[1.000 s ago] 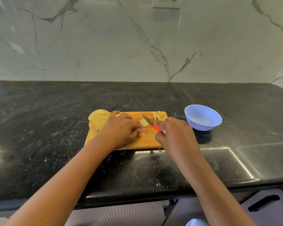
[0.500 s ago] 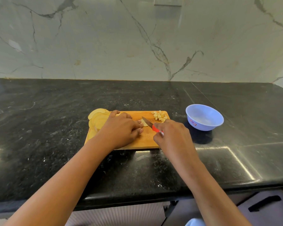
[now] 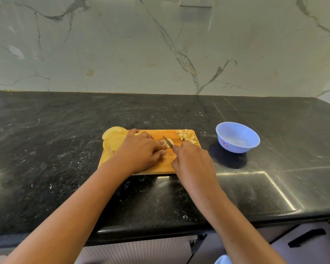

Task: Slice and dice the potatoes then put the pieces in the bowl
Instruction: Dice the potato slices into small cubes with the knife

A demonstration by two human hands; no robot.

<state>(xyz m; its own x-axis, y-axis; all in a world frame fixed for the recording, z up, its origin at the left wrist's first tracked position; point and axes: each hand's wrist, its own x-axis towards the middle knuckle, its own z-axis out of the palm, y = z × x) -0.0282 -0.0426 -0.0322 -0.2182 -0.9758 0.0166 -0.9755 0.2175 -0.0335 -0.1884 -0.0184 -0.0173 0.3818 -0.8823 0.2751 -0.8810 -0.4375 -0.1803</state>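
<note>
A person works at a wooden cutting board (image 3: 156,134) set on a black stone countertop (image 3: 65,149), seen from a head-worn camera looking down along both forearms. The left hand (image 3: 141,149) lies over the middle of the board with its fingers bent, the fingertips (image 3: 162,143) pinning a pale potato slice (image 3: 170,143) flat against the wood. The right hand (image 3: 192,161), just to the right, is closed round the red handle of a small knife (image 3: 166,140). Most of the handle is hidden inside the fist. The blade points to the far left, and its tip lies across the held slice, next to the left fingertips.

A pile of round potato slices (image 3: 113,138) sits at the left end of the board, partly overhanging its far left corner and partly hidden under the left hand. A small heap of diced potato (image 3: 187,137) rests at the far right corner of the board, just beyond the right hand's knuckles.

A light blue plastic bowl (image 3: 236,147) with a red label on its near side stands upright on the counter to the right of the board, apart from it. Behind the counter rises a white marble backsplash (image 3: 122,54) veined in grey, with a wall socket (image 3: 195,1) at the top edge. Below the counter's near edge, a cabinet front with a dark handle (image 3: 306,240) shows at lower right.
</note>
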